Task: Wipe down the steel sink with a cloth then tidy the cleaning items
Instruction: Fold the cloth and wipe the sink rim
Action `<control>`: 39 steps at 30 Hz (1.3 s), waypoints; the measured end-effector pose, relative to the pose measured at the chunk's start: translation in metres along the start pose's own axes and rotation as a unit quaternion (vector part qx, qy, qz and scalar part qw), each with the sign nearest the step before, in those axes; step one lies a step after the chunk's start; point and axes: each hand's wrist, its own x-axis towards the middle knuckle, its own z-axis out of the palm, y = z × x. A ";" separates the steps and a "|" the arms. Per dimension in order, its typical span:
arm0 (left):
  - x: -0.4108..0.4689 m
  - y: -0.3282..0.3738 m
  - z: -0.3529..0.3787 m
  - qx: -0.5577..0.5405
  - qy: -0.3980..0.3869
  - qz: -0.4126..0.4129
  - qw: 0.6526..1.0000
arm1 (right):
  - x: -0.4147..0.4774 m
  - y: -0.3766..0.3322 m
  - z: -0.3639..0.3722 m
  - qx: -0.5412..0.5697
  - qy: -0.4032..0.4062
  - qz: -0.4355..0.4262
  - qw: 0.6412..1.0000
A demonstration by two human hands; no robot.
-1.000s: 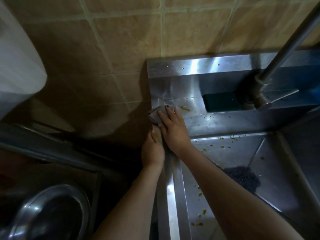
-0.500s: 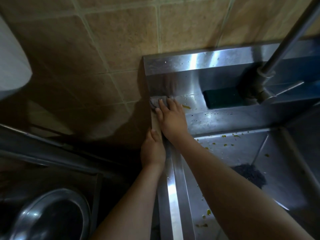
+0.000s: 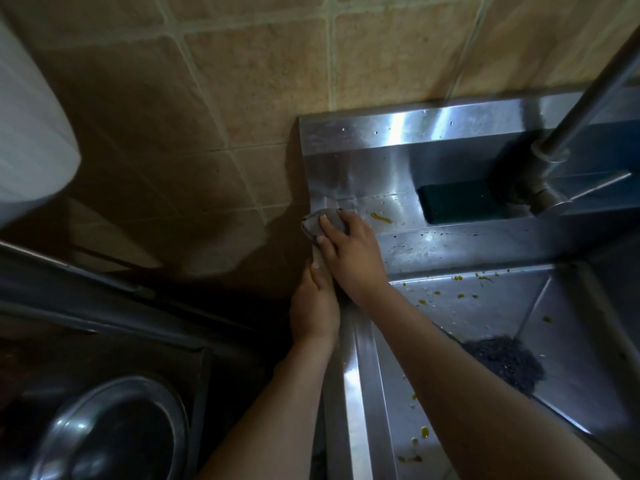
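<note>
A grey cloth (image 3: pixel 317 224) is pressed down by the R hand (image 3: pixel 349 251) at the sink's (image 3: pixel 360 393) back-left corner. The fingers (image 3: pixel 329 227) are laid fairly flat and spread over the cloth's top, and nothing is seen to be pinched. The cloth is bunched under the fingertips, w/ its edge showing past them at the sink's outer left edge. The R forearm is stretched diagonally across the sink's left rim and basin.

The L hand (image 3: pixel 313 306) is rested on the sink's left rim, just nearer the person than the R hand and touching it at the wrist. Its fingers are held together and roughly straight, pointed toward the sink's back. What lies under them can't be made out. A pale strip is seen btwn the two hands, but cloth or rim can't be told.

A yellow smear (image 3: pixel 381 218) is seen on the sink's back ledge, just beside the R hand. A dark green sponge (image 3: pixel 453 202) is set further along that ledge, next to the faucet (image 3: pixel 540 188) at the sink's back. Yellow scraps (image 3: pixel 460 296) are scattered over the sink's basin floor, and a dark heap of debris (image 3: pixel 509 365) is gathered lower in it.

A tiled wall (image 3: pixel 242 98) is seen behind and left of the sink. A steel bowl (image 3: pixel 114 431) is seen well left of the sink, in shadow.
</note>
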 end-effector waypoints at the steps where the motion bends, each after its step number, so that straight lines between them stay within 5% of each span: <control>1: 0.000 0.000 0.000 0.004 0.002 0.001 1.000 | 0.007 -0.001 0.000 -0.007 0.004 0.003 1.000; 22: 0.006 -0.004 0.002 0.006 -0.002 -0.008 1.000 | -0.023 -0.006 -0.011 0.025 -0.016 0.042 0.999; 36: 0.003 0.000 0.001 0.007 0.007 -0.010 1.000 | 0.013 0.004 -0.012 -0.164 -0.035 0.054 0.984; 39: 0.004 0.001 0.001 0.012 0.001 -0.018 1.000 | 0.011 0.015 -0.017 -0.192 0.011 0.055 0.980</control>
